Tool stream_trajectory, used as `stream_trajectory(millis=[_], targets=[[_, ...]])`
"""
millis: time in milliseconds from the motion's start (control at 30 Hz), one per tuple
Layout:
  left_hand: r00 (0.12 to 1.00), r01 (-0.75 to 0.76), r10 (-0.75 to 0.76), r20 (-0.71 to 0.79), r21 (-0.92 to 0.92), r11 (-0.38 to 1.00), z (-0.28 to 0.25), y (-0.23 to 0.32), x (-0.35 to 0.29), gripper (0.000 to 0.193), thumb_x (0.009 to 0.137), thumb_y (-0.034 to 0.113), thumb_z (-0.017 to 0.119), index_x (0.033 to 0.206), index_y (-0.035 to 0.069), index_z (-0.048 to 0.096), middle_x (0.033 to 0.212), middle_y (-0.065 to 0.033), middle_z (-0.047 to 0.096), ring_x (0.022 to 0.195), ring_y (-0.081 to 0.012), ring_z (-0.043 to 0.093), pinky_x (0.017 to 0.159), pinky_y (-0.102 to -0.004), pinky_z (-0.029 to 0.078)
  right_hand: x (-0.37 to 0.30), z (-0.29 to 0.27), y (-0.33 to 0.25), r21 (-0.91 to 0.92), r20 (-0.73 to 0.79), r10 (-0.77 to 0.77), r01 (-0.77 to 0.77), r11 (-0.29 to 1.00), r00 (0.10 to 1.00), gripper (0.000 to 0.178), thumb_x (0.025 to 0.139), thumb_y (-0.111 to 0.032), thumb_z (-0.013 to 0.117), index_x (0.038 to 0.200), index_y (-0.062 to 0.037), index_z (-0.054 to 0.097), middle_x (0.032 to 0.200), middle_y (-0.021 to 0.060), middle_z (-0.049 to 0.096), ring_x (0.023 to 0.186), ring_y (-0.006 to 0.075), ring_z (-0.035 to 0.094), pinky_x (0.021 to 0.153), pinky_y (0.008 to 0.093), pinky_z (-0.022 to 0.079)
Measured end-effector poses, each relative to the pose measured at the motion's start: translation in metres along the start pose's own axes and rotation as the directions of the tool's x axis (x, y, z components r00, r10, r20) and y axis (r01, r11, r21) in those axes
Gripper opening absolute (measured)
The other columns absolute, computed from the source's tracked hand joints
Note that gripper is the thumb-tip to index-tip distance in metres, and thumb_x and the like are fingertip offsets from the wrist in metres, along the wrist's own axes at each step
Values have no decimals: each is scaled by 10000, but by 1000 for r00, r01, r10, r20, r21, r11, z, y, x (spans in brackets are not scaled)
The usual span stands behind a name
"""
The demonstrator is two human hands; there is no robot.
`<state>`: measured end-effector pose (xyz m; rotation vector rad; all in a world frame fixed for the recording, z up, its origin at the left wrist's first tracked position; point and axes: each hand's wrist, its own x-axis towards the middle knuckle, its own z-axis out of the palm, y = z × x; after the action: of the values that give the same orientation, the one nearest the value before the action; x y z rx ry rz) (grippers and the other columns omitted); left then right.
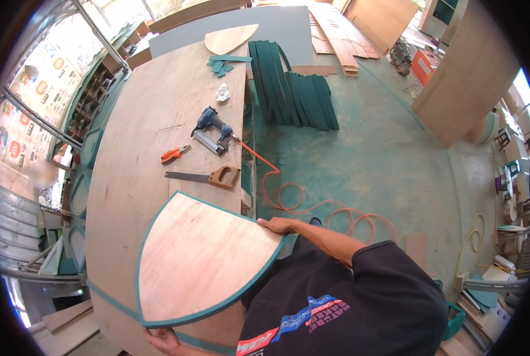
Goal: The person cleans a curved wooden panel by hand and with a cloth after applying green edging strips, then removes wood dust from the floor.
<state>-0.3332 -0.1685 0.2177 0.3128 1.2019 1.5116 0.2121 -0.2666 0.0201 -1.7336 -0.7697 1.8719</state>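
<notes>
A shield-shaped wooden panel (208,258) with dark green edging lies tilted over the workbench (120,178). At the panel's near right edge, my right hand (278,225) is closed, thumb on top and fingers partly hidden. My left hand (165,340) grips the lower left corner from below, its fingers partly covered by the panel. Beyond the panel a handsaw (203,177) with a wooden handle lies on the bench. Past it are orange-handled pliers (175,154) and a blue nail gun (213,127).
An orange air hose (291,210) runs from the nail gun and coils on the floor. Green strips (294,89) stand stacked beside the bench. A second curved panel (230,39), short green pieces (220,64) and a crumpled white wad (222,92) lie at the far end.
</notes>
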Motion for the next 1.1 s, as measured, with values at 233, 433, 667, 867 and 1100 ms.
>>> stream_trajectory(millis=[233,433,667,867,1100], targets=[[872,-269,215,440,63,961,221,-9,-119,624,1011,459,568,1441,17,473,1442,-145,525,1312,-254,491,1101,-443,374,15,-12,13,49,60,-10,7,999,998,931,941,-789,337,1362,-2,603,1407,206,547,1289,393,519,1047,507,407],[679,-721,577,454,269,638,350,-59,-125,355,1007,318,643,1161,-1,667,1088,-72,685,987,-155,626,887,-299,492,2,-42,17,-120,-97,-317,305,945,943,751,1007,-661,389,1349,-32,615,1306,157,637,1197,309,589,1009,423,445],[496,-863,739,455,351,364,425,-102,-145,261,998,204,656,1032,-47,721,935,-67,705,800,-125,629,763,-268,517,-143,-46,-96,-5,-109,-742,746,666,661,752,945,-442,677,1527,-80,369,1445,172,494,1302,282,514,1074,383,431],[476,-879,801,362,216,425,418,-109,-124,158,976,127,649,944,-23,686,977,-76,646,892,-168,628,834,-313,522,-151,1,-150,-401,-113,-951,863,309,288,933,731,-175,836,1509,-45,338,1440,251,456,1340,419,456,1115,486,398],[368,-825,727,579,-156,543,428,-121,-111,318,1049,246,519,918,-9,656,1041,-132,685,1008,-224,633,943,-402,486,-132,10,-148,-556,-216,-963,790,257,161,930,620,-85,858,1431,-39,405,1336,242,579,1197,428,609,973,459,542]])
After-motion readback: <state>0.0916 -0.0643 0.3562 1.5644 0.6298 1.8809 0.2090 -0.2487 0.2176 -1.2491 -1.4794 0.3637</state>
